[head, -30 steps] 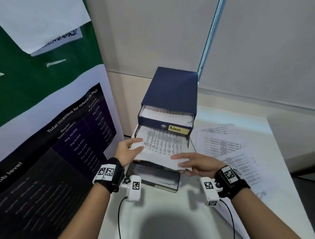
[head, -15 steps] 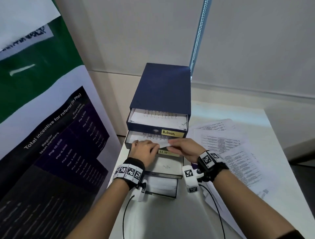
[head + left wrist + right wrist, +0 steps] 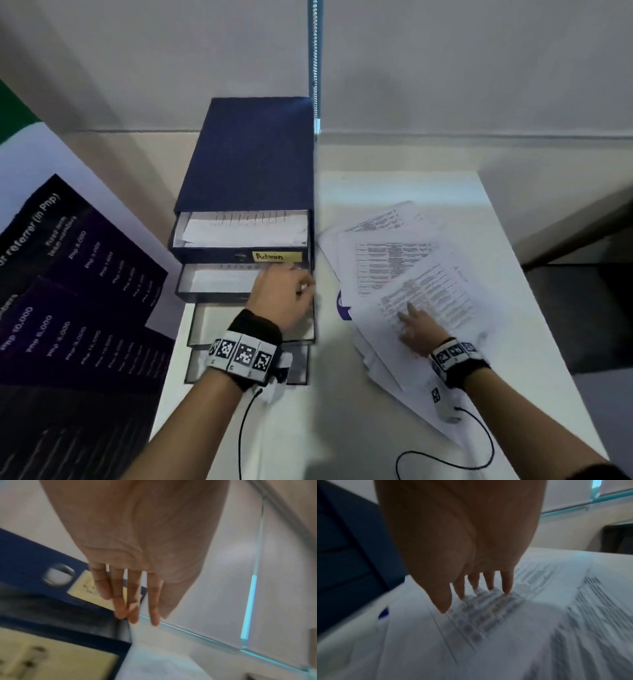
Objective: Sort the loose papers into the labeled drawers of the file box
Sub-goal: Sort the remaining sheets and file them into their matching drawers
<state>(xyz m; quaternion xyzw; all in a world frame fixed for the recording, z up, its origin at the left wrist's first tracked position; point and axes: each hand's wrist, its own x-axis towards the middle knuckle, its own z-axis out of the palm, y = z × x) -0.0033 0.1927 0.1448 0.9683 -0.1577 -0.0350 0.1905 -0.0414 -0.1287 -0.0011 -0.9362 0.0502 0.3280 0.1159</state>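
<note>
The navy file box [image 3: 246,164] stands at the back of the white table [image 3: 342,428], its drawers pulled out in steps. The top drawer [image 3: 239,228] holds papers and carries a yellow "Admin" label [image 3: 277,256]. A printed sheet [image 3: 219,279] lies in the second drawer. My left hand [image 3: 284,294] is over that drawer's right end; in the left wrist view its fingers [image 3: 135,601] are straight, by the drawer front's corner, holding nothing. My right hand [image 3: 416,325] lies on the loose paper pile [image 3: 411,267], its straight fingertips [image 3: 505,588] touching the top sheet [image 3: 505,615].
Two lower drawers [image 3: 239,325] jut out toward me under my left wrist. A large printed banner [image 3: 68,274] leans close on the left. A dark blue round thing [image 3: 342,306] peeks from under the pile. The table's right edge [image 3: 534,308] drops off.
Both hands held a sheet over the second drawer and pushed it in. My right hand has since swung right onto the loose pile; my left hand stays at the drawer.
</note>
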